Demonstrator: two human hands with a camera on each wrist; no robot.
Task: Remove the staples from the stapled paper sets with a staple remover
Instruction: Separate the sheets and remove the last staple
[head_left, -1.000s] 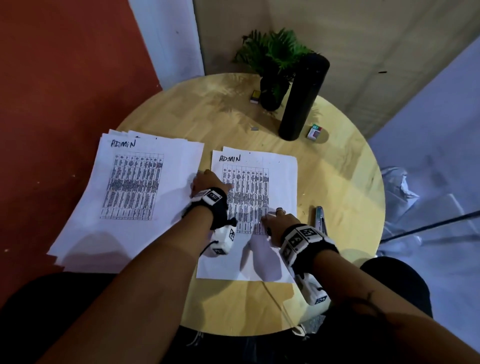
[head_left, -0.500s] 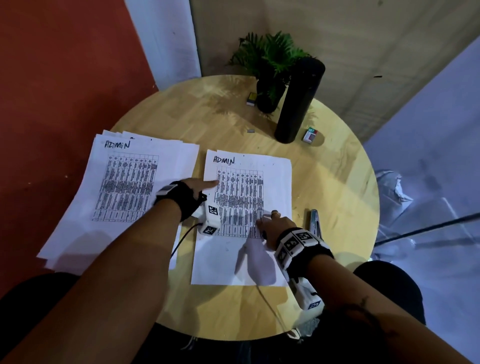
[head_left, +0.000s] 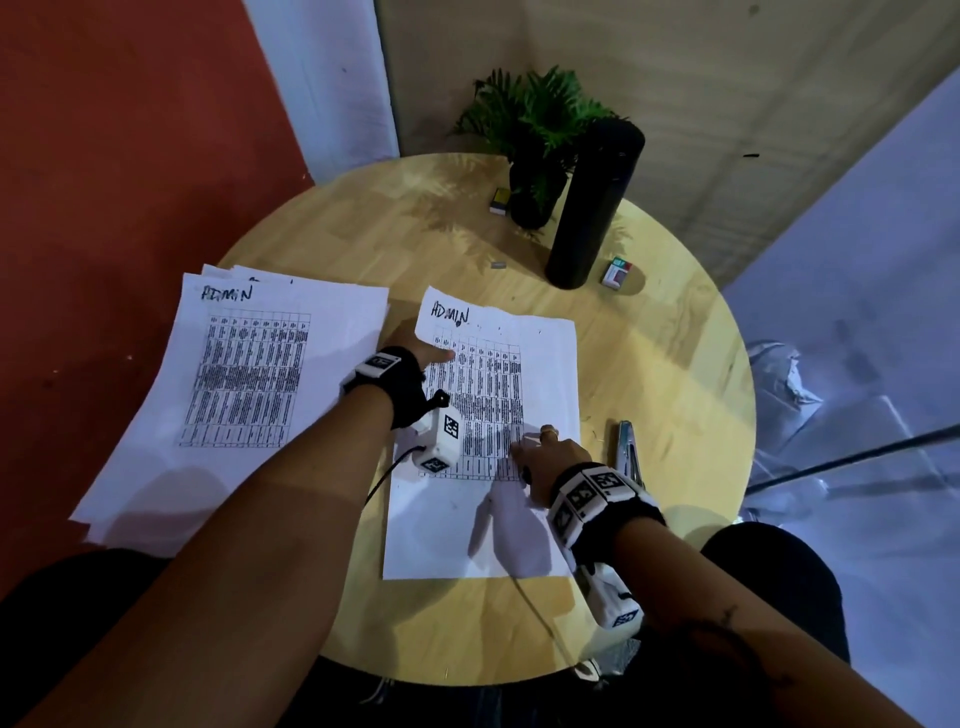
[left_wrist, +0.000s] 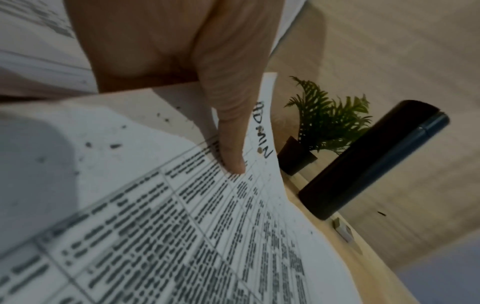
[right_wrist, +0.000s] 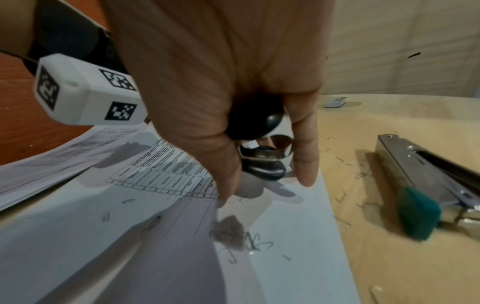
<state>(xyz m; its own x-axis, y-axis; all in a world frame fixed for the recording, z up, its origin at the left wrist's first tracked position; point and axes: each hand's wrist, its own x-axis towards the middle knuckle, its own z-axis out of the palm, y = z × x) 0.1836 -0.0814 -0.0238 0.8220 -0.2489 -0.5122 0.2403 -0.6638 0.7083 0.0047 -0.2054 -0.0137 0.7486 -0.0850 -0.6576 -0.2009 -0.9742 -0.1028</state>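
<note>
A paper set (head_left: 540, 364) headed ADMIN lies in the middle of the round table (head_left: 675, 364). My left hand (head_left: 428, 358) is at its left edge, thumb (left_wrist: 231, 133) on top and fingers hidden beneath, pinching the top sheet (left_wrist: 182, 216), which curves upward. My right hand (head_left: 540, 452) rests on the lower right of the same set and grips a black and chrome staple remover (right_wrist: 259, 144) in its curled fingers. Several pulled staples (right_wrist: 244, 240) lie on the sheet near that hand. A second stack of sheets (head_left: 249, 374) lies to the left.
A metal stapler (head_left: 626, 449) with a green end lies just right of the right hand, with loose staples around it. At the back stand a tall black cylinder (head_left: 592, 208) and a potted plant (head_left: 535, 130). A small staple box (head_left: 616, 273) and another small box (head_left: 500, 201) lie beside them.
My left hand has turned over from pressing flat on the set, slid to its left edge and raised the top sheet. The right hand has stayed in place.
</note>
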